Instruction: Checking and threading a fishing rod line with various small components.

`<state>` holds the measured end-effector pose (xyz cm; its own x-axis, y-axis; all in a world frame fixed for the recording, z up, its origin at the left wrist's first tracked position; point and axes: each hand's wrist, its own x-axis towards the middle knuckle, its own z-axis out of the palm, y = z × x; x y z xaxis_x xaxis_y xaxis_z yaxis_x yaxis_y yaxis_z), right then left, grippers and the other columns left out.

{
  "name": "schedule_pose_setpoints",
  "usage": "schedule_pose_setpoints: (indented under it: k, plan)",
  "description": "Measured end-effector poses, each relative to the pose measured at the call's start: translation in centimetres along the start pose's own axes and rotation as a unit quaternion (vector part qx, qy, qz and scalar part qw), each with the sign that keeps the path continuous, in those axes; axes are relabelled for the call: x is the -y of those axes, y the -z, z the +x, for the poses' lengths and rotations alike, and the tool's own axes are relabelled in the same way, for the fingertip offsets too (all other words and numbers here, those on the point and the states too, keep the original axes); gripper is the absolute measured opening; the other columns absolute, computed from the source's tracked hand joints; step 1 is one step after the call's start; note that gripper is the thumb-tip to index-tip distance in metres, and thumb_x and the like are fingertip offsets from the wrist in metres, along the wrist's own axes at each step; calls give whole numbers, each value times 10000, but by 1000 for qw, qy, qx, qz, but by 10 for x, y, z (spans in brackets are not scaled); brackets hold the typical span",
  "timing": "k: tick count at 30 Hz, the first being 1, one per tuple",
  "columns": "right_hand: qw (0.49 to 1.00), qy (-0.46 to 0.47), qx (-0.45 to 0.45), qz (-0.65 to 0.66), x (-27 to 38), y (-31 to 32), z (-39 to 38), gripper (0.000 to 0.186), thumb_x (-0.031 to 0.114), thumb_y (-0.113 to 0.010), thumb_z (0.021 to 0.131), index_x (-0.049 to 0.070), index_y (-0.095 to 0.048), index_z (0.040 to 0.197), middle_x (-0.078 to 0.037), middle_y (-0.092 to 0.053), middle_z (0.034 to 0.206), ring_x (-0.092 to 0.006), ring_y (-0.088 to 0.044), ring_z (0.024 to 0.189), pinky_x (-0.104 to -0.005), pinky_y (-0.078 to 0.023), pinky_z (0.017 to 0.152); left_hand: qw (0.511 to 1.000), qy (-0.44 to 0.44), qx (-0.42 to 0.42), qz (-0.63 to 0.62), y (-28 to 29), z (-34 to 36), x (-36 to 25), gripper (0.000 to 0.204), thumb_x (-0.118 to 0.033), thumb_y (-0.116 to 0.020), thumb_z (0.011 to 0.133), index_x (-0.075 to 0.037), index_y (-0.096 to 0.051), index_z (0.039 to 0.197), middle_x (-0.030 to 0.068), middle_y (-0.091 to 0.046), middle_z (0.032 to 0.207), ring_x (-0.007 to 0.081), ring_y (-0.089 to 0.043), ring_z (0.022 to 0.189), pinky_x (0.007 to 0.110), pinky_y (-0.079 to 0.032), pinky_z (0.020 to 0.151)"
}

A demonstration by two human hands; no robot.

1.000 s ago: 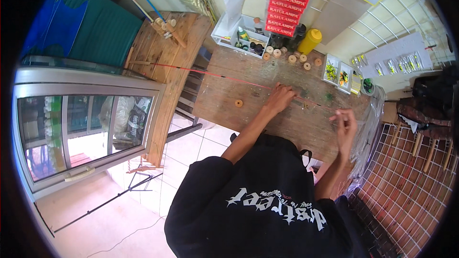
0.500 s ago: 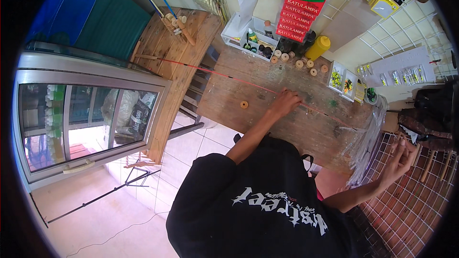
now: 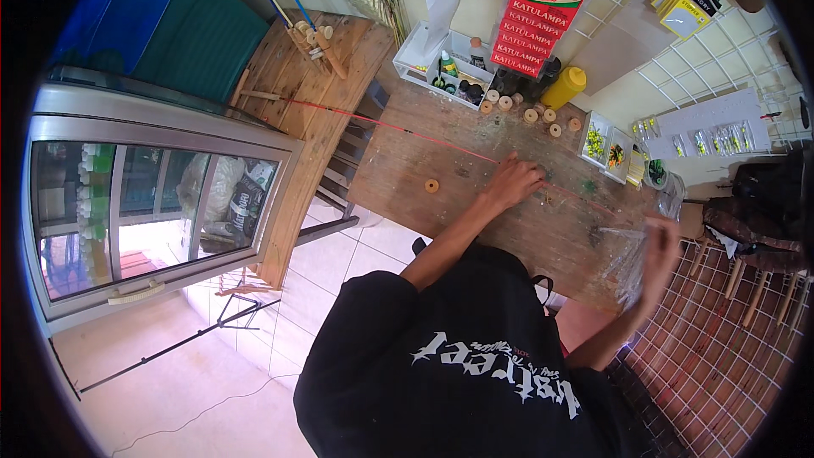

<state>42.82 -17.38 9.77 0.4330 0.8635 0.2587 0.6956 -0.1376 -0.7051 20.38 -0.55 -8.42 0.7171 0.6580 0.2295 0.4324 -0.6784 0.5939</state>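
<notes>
My left hand [image 3: 517,181] is closed around a thin red rod [image 3: 458,146], apparently a fishing rod, that slants across the wooden table [image 3: 398,212]. Its wooden handle end [image 3: 264,96] rests on the wooden bench to the left. At the table's right edge my right hand [image 3: 663,246] is smeared by motion, and its fingers do not show plainly. Right beside it lies some crumpled see-through plastic [image 3: 623,256]; whether the hand touches it I cannot tell. A small wooden spool [image 3: 432,186] lies on the table, left of my left hand.
Several wooden spools [image 3: 555,130], a yellow bottle [image 3: 566,86] and a white divided tray [image 3: 411,64] stand along the table's back. Small boxes [image 3: 595,140] of coloured bits sit at the right. A glass-fronted cabinet [image 3: 170,131] stands left, and a white wire grid [image 3: 721,331] lies right.
My right hand has swung left and up from beside the dark bag to the table's edge. The see-through plastic there has shifted and bunched. My left hand has slid slightly right along the rod.
</notes>
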Motion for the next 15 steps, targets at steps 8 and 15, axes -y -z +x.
schedule_pose_setpoints:
  k: [8,15]
  plan:
    - [971,-17,232,-61,-23,-149,-19,62,62,-634,814,39,-596,858,-181,-594,1050,-391,-577,1013,-441,-461,828,998,-10,32,-49,32,2,-8,192,-225,-673,774,-85,-685,906,90,-634,903,275,-597,888,414,-361,892]
    - [979,-47,182,-73,-36,-153,-8,51,65,-613,828,42,-585,864,-175,-571,931,-395,-582,895,-471,-446,749,897,122,-426,0,104,-32,51,138,-83,-650,803,-44,-650,936,119,-575,1044,286,-503,988,429,-386,871]
